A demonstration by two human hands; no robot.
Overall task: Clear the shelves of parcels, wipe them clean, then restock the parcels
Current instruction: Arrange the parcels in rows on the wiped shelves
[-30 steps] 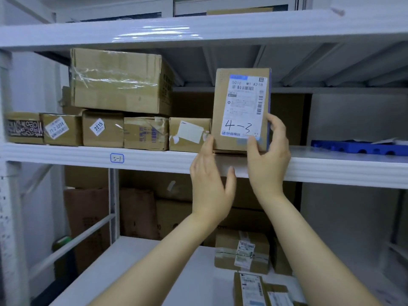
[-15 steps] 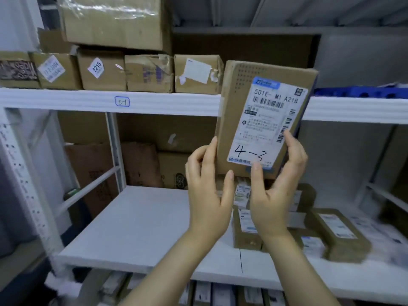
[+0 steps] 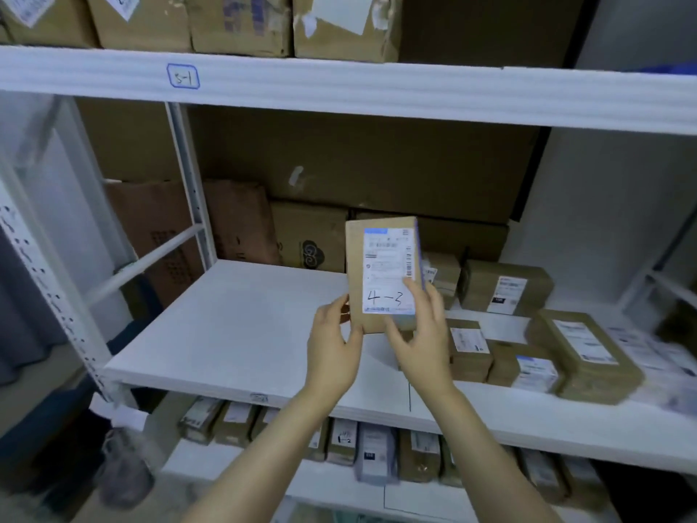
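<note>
I hold a small brown parcel (image 3: 381,269) upright over the middle shelf (image 3: 234,334); its white label reads "4-3". My left hand (image 3: 333,349) pinches its lower left edge. My right hand (image 3: 424,334) grips its lower right corner, thumb on the label. Several small labelled parcels (image 3: 505,288) lie on the right half of this shelf, behind and beside my right hand. The shelf's left half is bare white board.
The upper shelf (image 3: 377,88), marked "5-1", carries a row of brown boxes (image 3: 241,20). Large cardboard boxes (image 3: 309,235) stand behind the middle shelf. A white upright post (image 3: 188,183) rises at the left. The lower shelf holds several upright parcels (image 3: 377,447).
I have brought the "4-3" parcel down from the upper shelf to the middle shelf, and my view has tilted downward with it. Both hands have kept hold of it.
</note>
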